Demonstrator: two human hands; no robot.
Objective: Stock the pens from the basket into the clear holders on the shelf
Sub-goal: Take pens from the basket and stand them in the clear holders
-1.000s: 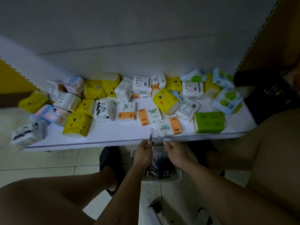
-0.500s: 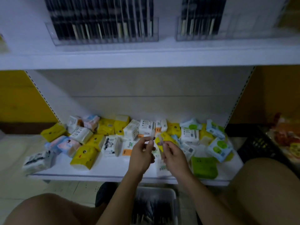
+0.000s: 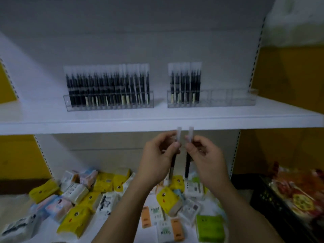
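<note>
My left hand [image 3: 157,155] pinches an upright black pen with a frosted cap [image 3: 178,135]. Beside it my right hand [image 3: 203,155] pinches a second pen of the same kind [image 3: 188,163]. Both pens stand just below the front edge of the upper shelf [image 3: 157,123]. On that shelf the left clear holder [image 3: 108,100] is packed with black pens. In the right clear holder [image 3: 228,100] pens fill only the left slots. The basket is out of view.
The lower shelf [image 3: 52,228] carries several tissue packs in yellow, white, green and blue. A dark crate [image 3: 266,199] with colourful packets stands at the right. Yellow walls flank the shelving. A white bag [image 3: 294,23] sits at the top right.
Both hands rose from the basket under the lower shelf to just below the upper shelf, each with a pen. My view tilted up; the holders came into sight and the basket dropped out.
</note>
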